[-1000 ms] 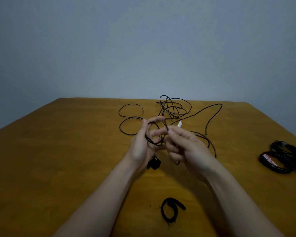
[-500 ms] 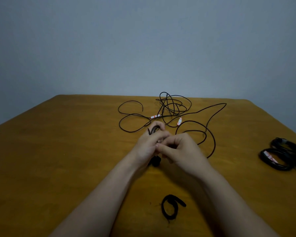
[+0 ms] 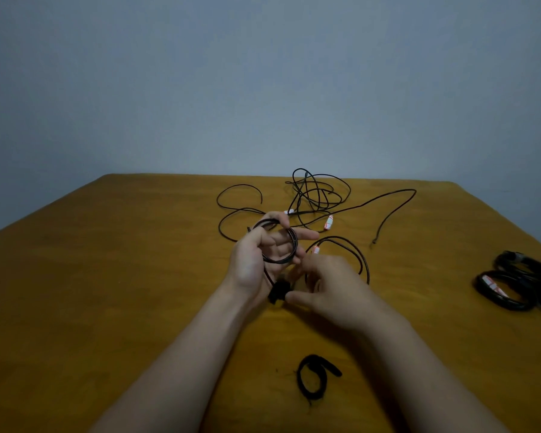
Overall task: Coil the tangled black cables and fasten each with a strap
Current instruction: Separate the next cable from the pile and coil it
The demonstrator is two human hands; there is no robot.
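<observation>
My left hand [image 3: 256, 260] holds a small coil of thin black cable [image 3: 289, 245] looped round its fingers, palm up, over the middle of the wooden table [image 3: 107, 276]. A black plug or strap piece [image 3: 278, 292] hangs below that hand. My right hand [image 3: 328, 285] sits just to the right, fingers curled near the coil's lower edge, where the same cable runs out in a loop [image 3: 359, 260]. A tangle of black cables [image 3: 316, 195] lies behind the hands. One loose black strap [image 3: 313, 379] lies in front, between my forearms.
Coiled black cables with white-and-red labels [image 3: 512, 285] lie at the table's right edge. A loose cable end [image 3: 374, 243] trails right of the tangle. A plain grey wall stands behind the table's far edge.
My left hand has turned palm up and spread, showing the coil round its fingers. My right hand has dropped lower and to the right, and the trailing loop has shortened.
</observation>
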